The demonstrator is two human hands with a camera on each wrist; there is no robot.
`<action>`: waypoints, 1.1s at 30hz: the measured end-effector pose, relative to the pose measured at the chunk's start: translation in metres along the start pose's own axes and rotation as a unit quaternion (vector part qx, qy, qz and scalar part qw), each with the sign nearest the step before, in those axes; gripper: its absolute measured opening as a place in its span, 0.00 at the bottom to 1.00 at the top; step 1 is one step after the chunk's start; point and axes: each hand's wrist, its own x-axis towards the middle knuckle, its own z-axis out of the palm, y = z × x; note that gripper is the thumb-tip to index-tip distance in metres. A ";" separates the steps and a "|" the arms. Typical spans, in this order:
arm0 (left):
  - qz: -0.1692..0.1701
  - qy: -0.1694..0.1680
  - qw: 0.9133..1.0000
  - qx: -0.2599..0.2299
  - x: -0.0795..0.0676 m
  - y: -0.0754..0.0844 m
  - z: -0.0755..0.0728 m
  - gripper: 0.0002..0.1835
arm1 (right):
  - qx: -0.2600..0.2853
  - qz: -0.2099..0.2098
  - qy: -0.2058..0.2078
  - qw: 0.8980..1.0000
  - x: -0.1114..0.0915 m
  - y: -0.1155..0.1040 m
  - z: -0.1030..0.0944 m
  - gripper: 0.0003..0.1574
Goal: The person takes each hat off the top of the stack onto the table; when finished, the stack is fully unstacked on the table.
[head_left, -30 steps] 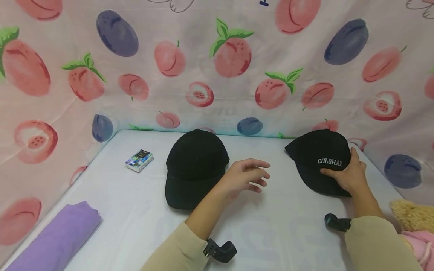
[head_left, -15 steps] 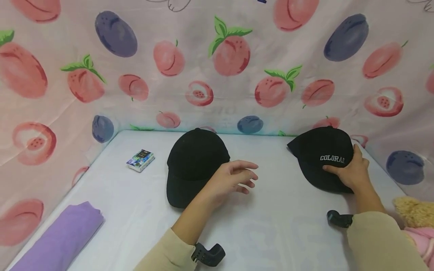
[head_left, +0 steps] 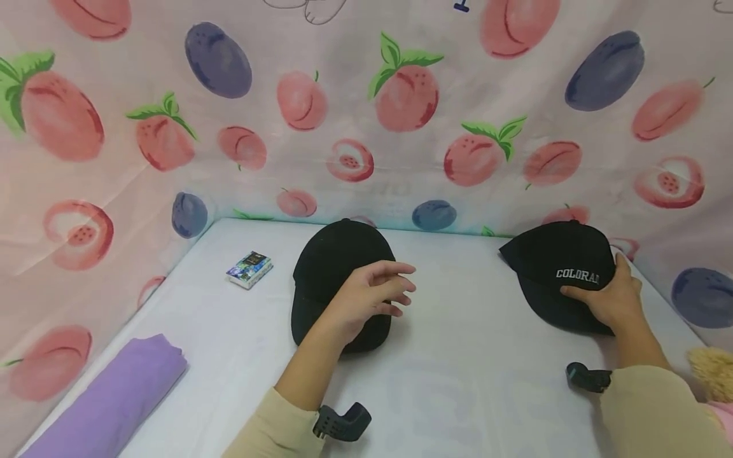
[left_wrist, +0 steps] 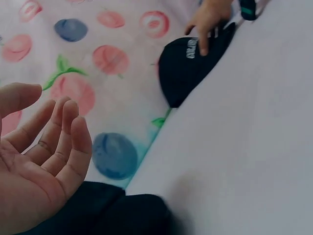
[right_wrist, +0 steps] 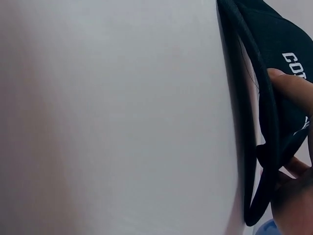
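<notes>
At the right of the head view lies a black baseball cap with white "COLORA" lettering (head_left: 564,254), its last letters covered. My right hand (head_left: 617,299) grips this cap's near right side, thumb over the lettered side; the right wrist view shows fingertips behind the cap's edge (right_wrist: 271,112). A second, plain black baseball cap (head_left: 338,254) rests left of centre with its brim toward me. My left hand (head_left: 366,296) is held over that cap and hides part of it. Its fingers are loosely bent, palm bare in the left wrist view, holding nothing.
Left of the plain cap lies a small box with a colourful print (head_left: 250,270). A folded purple cloth (head_left: 114,401) occupies the near left of the white table (head_left: 458,394). A plush toy (head_left: 712,375) shows at the right edge. Fruit-printed fabric (head_left: 401,159) hangs behind.
My left hand has moved left, from beside the plain cap to over it. The right hand keeps its grip on the lettered cap. The head view has shifted slightly.
</notes>
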 end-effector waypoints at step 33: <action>0.007 0.034 0.996 0.082 -0.034 0.026 -0.110 0.22 | -0.013 0.019 -0.008 1.000 0.023 0.021 -0.017 0.76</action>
